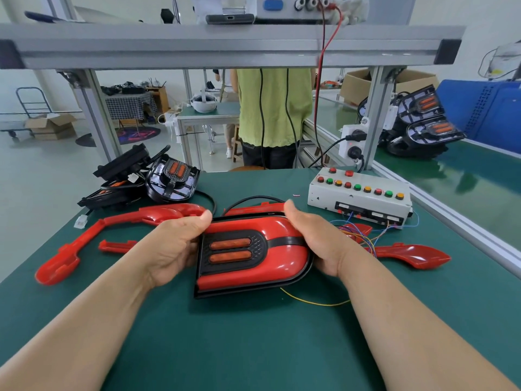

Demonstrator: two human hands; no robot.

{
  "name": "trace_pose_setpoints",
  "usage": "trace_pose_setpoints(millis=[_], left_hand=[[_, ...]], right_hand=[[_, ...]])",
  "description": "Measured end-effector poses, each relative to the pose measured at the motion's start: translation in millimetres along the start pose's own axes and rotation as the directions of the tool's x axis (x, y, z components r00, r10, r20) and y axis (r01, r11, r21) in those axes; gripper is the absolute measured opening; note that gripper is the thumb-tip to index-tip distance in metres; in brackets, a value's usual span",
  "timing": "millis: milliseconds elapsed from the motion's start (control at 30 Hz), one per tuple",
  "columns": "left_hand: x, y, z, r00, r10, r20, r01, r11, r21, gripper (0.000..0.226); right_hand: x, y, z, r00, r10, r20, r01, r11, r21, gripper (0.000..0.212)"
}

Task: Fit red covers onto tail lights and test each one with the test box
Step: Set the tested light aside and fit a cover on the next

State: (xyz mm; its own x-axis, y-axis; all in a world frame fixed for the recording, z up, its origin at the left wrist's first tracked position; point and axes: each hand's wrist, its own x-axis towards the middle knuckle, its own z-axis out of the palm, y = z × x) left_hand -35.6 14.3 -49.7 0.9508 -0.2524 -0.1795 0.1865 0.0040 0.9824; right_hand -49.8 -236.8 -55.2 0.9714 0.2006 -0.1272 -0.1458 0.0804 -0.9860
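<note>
So both hands are on one tail light (253,258), in the middle of the green worktop (253,348). It's got its red cover on, with the black panel and two orange strips facing up. The left hand (174,244) grips the left end, thumb on the top corner and fingers curled underneath. The right hand (315,241) is wrapped round the rounded right end the same way. I can't tell if the near edge is actually touching the worktop.

The test box (358,197) sits back right, with rows of red, green and yellow buttons, and a tangle of coloured wires (363,238) runs out of its front. Loose red covers lie on either side, a long one on the left (112,230) and another on the right (411,255). Bare black tail lights (172,180) are piled at the back left corner. A thin yellow wire (310,301) lies just in front of the held light.
</note>
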Motion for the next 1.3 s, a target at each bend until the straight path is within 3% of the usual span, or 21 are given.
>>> trace_pose_setpoints(millis=[100, 233, 400, 567, 700, 867, 1100, 1300], left_hand=[[0.2, 2.5, -9.5, 0.999, -0.028, 0.032, 0.029, 1.000, -0.012, 0.066], [-2.9, 3.2, -12.1, 0.998, 0.038, 0.047, -0.039, 0.999, 0.022, 0.048], [-1.5, 0.7, -3.8, 0.989, 0.138, -0.058, -0.134, 0.988, 0.070, 0.036], [-0.9, 0.0, 1.0, 0.982, 0.163, -0.099, -0.154, 0.984, 0.095, 0.025], [-1.5, 1.9, -3.2, 0.988, 0.129, -0.086, -0.125, 0.991, 0.055, 0.035], [-6.4, 4.6, -5.2, 0.997, 0.070, -0.035, -0.068, 0.996, 0.048, 0.046], [-7.5, 4.0, -3.6, 0.996, 0.061, -0.068, -0.052, 0.991, 0.125, 0.039], [-7.2, 5.1, -1.9, 0.997, 0.045, -0.057, -0.037, 0.988, 0.147, 0.039]], right_hand=[[2.7, -0.7, -2.3, 0.998, 0.050, -0.046, -0.046, 0.995, 0.090, 0.055], [3.7, 1.0, -4.1, 0.998, 0.044, -0.049, -0.038, 0.993, 0.115, 0.058], [2.5, -0.8, -2.8, 0.995, 0.070, -0.069, -0.063, 0.993, 0.100, 0.055], [-0.2, -3.7, -4.5, 0.991, 0.084, -0.105, -0.079, 0.996, 0.053, 0.052], [-0.8, -5.1, -5.3, 0.997, 0.081, -0.020, -0.081, 0.997, -0.005, 0.062], [-2.6, -10.9, -9.8, 0.996, 0.087, 0.017, -0.081, 0.972, -0.220, 0.071], [0.6, -7.9, -14.4, 0.982, -0.082, -0.173, 0.004, 0.911, -0.411, 0.059], [2.4, -13.5, -30.7, 0.847, -0.285, -0.450, 0.133, 0.931, -0.340, 0.034]])
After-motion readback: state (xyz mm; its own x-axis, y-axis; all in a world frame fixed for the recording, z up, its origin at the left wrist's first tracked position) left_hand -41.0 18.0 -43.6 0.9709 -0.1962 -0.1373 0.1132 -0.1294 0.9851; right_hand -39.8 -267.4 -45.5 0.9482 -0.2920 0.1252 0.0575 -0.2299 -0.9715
